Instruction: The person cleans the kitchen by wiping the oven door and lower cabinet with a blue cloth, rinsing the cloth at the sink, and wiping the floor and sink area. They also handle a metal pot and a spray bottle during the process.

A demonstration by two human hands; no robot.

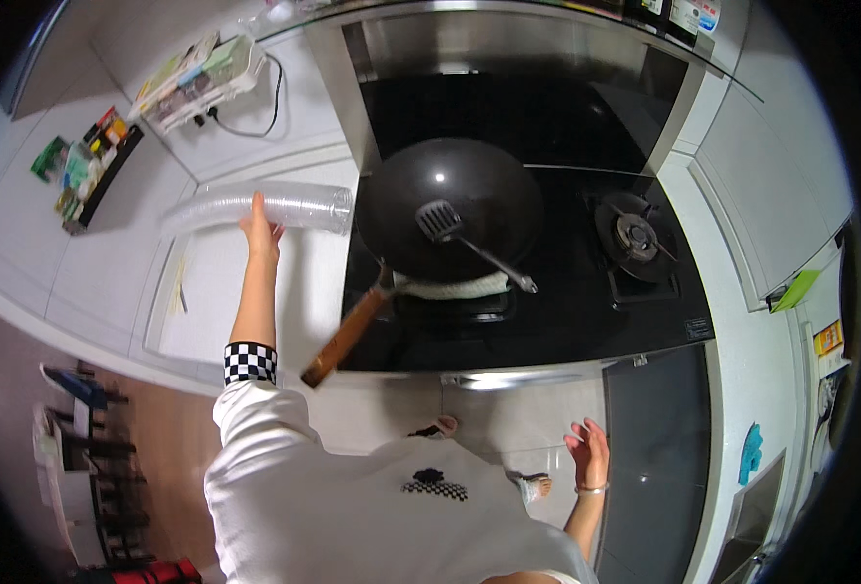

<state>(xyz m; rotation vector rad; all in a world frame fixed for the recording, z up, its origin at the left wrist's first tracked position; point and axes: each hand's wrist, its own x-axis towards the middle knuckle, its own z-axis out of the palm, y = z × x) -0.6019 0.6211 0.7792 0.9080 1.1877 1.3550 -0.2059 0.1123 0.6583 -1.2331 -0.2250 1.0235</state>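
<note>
My left hand grips a long stack of clear plastic cups or lids around its middle. One finger or the thumb lies over the top, and the fingers behind are hidden. The stack lies sideways over the white counter, its right end close to the hob's edge. Lower right, my right hand hangs in front of the grey cabinet, holding nothing, its fingers apart. A black wok rests on the left burner, its wooden handle jutting toward me. Inside it leans a slotted metal turner.
A folded pale cloth lies against the wok's near side. The right burner is bare on the black glass hob. Wall racks with packets hang at left. A teal cloth or glove lies on the right counter.
</note>
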